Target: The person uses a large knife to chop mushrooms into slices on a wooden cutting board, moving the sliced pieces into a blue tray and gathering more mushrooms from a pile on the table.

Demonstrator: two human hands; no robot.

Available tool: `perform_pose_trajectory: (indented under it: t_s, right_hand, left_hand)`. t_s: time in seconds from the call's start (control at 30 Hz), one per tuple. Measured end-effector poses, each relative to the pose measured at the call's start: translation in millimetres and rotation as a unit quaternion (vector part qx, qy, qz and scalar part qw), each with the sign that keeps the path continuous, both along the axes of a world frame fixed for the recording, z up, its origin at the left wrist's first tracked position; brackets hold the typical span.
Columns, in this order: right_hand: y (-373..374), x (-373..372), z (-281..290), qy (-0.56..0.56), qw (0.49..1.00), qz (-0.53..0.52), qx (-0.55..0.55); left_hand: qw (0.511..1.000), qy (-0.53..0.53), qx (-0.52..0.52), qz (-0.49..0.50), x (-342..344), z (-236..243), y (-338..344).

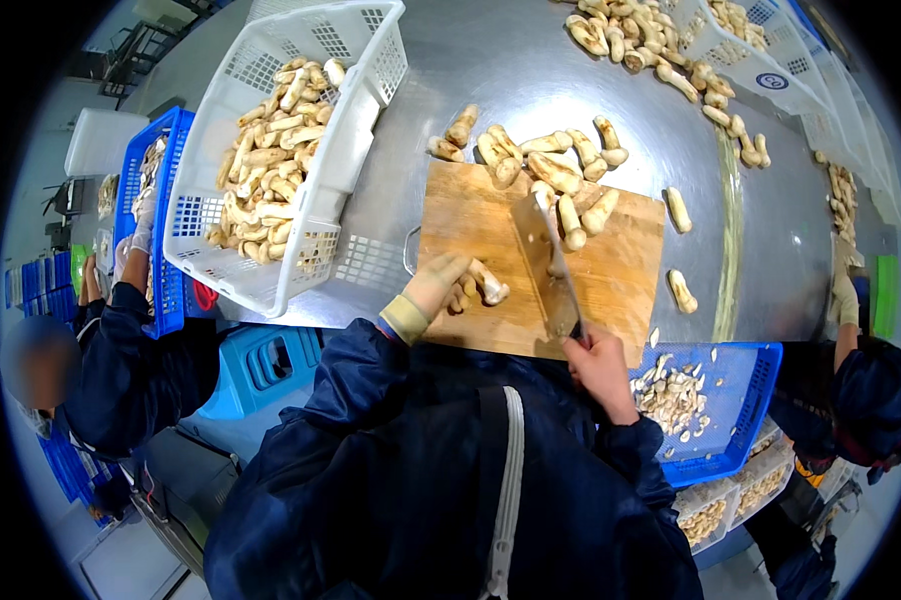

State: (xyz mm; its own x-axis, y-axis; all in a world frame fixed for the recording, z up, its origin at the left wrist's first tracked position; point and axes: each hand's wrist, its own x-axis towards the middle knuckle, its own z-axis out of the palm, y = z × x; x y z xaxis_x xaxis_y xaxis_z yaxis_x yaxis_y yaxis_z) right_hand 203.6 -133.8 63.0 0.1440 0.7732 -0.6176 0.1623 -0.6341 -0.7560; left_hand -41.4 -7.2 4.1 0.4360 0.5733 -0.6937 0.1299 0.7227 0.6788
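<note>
On the near left of the wooden cutting board, my left hand, in a pale glove with a yellowish cuff, is closed round a whitish mushroom whose end sticks out past the fingers. A knife with a broad blade is in my right hand, its blade pointing away from me over the middle of the board. Several thick brown-and-white mushrooms lie at the board's far edge, some beside the blade. Two single mushrooms rest on the metal table right of the board.
A white crate full of mushrooms stands on the left. Below the table's edge at right sits a blue tray with cut pieces. More mushrooms are heaped at the far right near white crates. Co-workers work on both sides.
</note>
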Motion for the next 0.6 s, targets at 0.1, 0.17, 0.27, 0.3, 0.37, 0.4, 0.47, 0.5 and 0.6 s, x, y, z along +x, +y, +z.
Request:
perform_pose_trajectory:
  t_s: [0.1, 0.17, 0.27, 0.3, 0.37, 0.4, 0.47, 0.5, 0.6]
  right_hand:
    - [-7.8, -12.1, -3.2, -0.051, 0.997, 0.048, -0.011]
    - [-10.8, -17.4, -10.7, -0.057, 0.998, 0.035, 0.009]
    - [-10.4, -25.3, -14.6, -0.058, 0.997, 0.03, 0.047]
    - [-9.4, -26.6, -12.6, -0.059, 0.997, 0.029, 0.045]
    - [-4.1, -28.3, -5.4, -0.06, 0.996, 0.037, 0.05]
    - [-1.3, -28.7, 1.5, -0.061, 0.996, 0.038, 0.049]
    - [3.4, -29.2, 13.4, -0.098, 0.992, 0.075, 0.037]
    - [2.5, -29.2, 13.0, -0.097, 0.992, 0.074, 0.036]
    - [0.8, -28.7, 11.5, -0.115, 0.989, 0.068, 0.056]
  left_hand:
    - [0.998, 0.001, 0.065, -0.007, 7.4, 12.2, 3.1]
    - [0.985, 0.072, 0.153, -0.016, 13.0, 5.8, -3.9]
    - [0.95, 0.164, 0.266, -0.009, 24.5, -3.5, -11.1]
    - [0.94, 0.18, 0.29, 0.003, 32.9, -6.7, -12.4]
    - [0.95, 0.208, 0.234, 0.002, 46.9, 9.2, -7.7]
    - [0.936, 0.252, 0.243, -0.015, 49.7, 10.8, -4.4]
    - [0.895, 0.348, 0.266, -0.083, 51.0, 16.3, 6.3]
    - [0.895, 0.348, 0.265, -0.084, 51.1, 19.3, 11.2]
    - [0.963, 0.234, 0.13, -0.009, 50.1, 16.4, 13.4]
